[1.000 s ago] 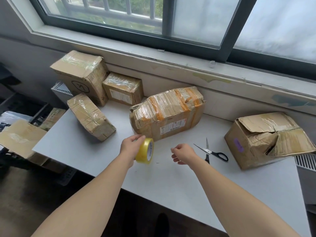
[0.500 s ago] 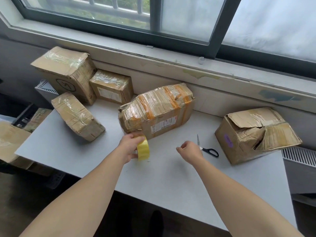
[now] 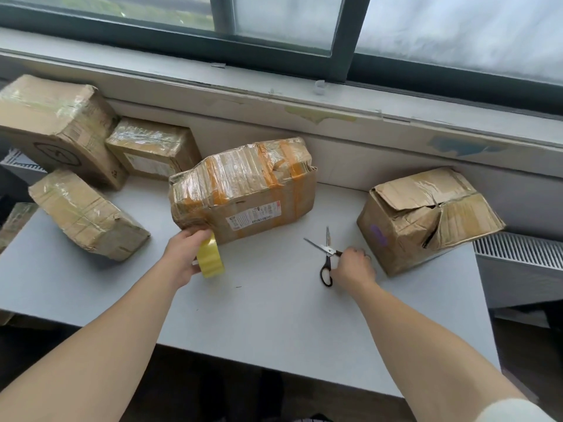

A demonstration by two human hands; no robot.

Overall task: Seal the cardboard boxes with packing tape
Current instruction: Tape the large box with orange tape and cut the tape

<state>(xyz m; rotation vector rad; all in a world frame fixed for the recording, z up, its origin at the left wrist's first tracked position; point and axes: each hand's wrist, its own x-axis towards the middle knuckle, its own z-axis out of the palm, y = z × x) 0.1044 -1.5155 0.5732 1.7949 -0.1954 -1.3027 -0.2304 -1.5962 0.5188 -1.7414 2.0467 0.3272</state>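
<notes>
left hand [image 3: 182,257]: fingers wrapped round the yellow roll of clear packing tape [image 3: 210,260], roll held on edge just above the grey surface [image 3: 274,324]. knuckles sit against the near-left bottom corner of the big central cardboard box with orange tape bands [image 3: 243,190]. judgement: roll is parked at that corner because the strip starts or ends there; keeping it tight to the box keeps any pulled tape short and taut. no loose strip can be made out.

right hand [image 3: 353,268]: out to the right, fingers curled down over the handles of the black-handled scissors [image 3: 327,257]. one loop shows at the near side, the other is hidden under the fingers. blades are apart, pointing far, and the scissors lie flat on the surface. judgement: grabbing them to cut tape off the roll.

crumpled cardboard box with open top flaps [image 3: 426,214]: right edge of surface, just beside the right hand, flaps torn and gaping, not sealed. likely next in line.

three taped cardboard boxes, far left [image 3: 85,214]: bunched together, wrapped in shiny tape, look finished and set aside out of the working space.

risk: one-handed roll may slip while the cut is made.
</notes>
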